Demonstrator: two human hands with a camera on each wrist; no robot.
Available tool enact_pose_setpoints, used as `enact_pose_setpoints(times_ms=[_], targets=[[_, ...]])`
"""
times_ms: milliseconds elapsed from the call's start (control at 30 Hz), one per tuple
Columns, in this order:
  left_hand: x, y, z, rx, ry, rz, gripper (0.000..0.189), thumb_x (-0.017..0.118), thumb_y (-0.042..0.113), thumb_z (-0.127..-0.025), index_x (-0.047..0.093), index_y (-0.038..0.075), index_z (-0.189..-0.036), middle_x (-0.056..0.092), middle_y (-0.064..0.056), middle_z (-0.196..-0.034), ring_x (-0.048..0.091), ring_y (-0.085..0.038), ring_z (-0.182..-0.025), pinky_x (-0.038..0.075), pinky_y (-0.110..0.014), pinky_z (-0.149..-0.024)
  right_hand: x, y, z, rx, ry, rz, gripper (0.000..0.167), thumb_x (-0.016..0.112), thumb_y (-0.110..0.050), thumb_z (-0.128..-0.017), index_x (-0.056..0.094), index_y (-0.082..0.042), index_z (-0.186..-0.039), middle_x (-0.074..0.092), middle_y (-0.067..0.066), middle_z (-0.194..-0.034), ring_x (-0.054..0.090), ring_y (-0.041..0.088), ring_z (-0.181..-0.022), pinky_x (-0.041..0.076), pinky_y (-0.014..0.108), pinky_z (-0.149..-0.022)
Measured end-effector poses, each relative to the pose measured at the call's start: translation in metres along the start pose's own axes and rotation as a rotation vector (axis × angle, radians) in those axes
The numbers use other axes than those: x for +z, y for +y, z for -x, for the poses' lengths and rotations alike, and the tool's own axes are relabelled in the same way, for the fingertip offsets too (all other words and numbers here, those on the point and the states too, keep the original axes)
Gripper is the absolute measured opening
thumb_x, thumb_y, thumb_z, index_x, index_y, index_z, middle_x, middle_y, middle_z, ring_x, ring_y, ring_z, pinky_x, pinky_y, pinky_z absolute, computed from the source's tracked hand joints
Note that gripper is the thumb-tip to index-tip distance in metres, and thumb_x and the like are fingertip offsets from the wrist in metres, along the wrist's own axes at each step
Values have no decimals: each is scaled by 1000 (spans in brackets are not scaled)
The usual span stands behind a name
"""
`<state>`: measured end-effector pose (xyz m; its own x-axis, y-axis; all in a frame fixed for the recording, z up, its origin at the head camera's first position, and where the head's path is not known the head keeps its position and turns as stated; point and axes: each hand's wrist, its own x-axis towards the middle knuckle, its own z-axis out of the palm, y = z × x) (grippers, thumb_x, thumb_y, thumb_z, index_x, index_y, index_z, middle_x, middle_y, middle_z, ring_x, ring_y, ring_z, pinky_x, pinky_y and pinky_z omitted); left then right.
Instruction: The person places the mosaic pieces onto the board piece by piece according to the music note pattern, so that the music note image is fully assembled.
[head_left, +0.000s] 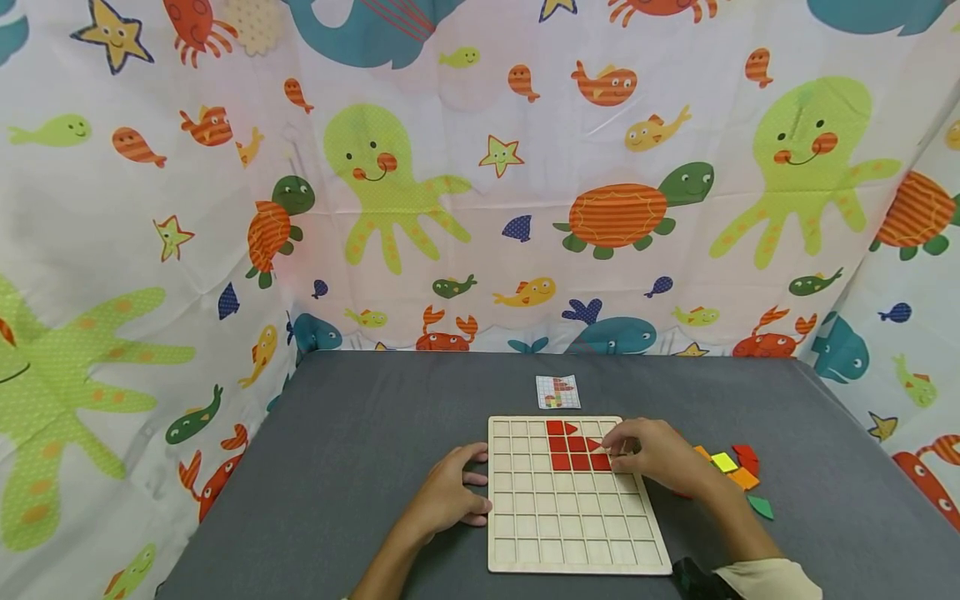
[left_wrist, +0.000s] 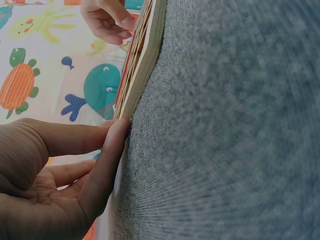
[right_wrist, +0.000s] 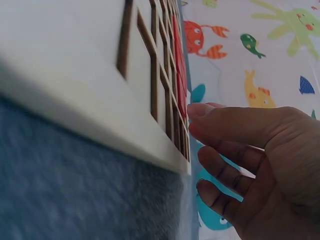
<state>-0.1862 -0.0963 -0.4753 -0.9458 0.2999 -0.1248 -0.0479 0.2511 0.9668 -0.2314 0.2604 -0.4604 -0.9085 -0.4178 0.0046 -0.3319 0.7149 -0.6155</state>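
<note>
A pale wooden grid board (head_left: pixel 570 525) lies flat on the grey cloth, with red square tiles (head_left: pixel 561 462) and a red triangle (head_left: pixel 572 429) in its upper cells. At the board's left edge, my left hand (head_left: pixel 450 492) pinches the rim between thumb and fingers; the left wrist view shows its fingertips (left_wrist: pixel 120 125) on the wooden side. My right hand (head_left: pixel 660 454) reaches over the upper right edge. Its thumb and forefinger pinch at another red triangle (head_left: pixel 593 445) beside the red squares. In the right wrist view the fingertips hide the pinched spot, and the other fingers curl loosely.
Right of the board lie loose tiles: yellow (head_left: pixel 723 462), orange (head_left: pixel 743 478), red (head_left: pixel 747 456) and green (head_left: pixel 761 507). A small printed pattern card (head_left: pixel 558 392) lies behind the board. A cloth with sea animals (head_left: pixel 525 183) hangs around the table (head_left: pixel 375 417).
</note>
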Motion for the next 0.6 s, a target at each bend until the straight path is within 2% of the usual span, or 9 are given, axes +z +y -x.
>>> enact_pose_setpoints(times_ms=[233,400,600], targets=[[0,-1,-1,1,2,6,86,77,-24,-75,50,-1,-153,52,-20,-147,64,-33,-117,68,-40,-62,-15,10,7,99,73,-35,25,81,-20,-93,79,-11,-116,68,-3,-95,60,18,-90,56,29,-73],[0,-1,-1,0,0,3,86,77,-24,-75,49,-1,-153,52,-20,-147,64,-34,-118,68,-40,-62,-29,18,16,101,147,-39,28,79,-23,-96,77,-9,-120,71,-3,-101,61,18,-93,57,29,-74],[0,-1,-2,2,2,6,87,77,-24,-75,49,-1,-154,52,-21,-147,65,-34,-118,68,-40,-61,-44,31,26,127,217,-62,30,74,-26,-101,75,-8,-125,74,2,-107,62,20,-92,57,26,-70]])
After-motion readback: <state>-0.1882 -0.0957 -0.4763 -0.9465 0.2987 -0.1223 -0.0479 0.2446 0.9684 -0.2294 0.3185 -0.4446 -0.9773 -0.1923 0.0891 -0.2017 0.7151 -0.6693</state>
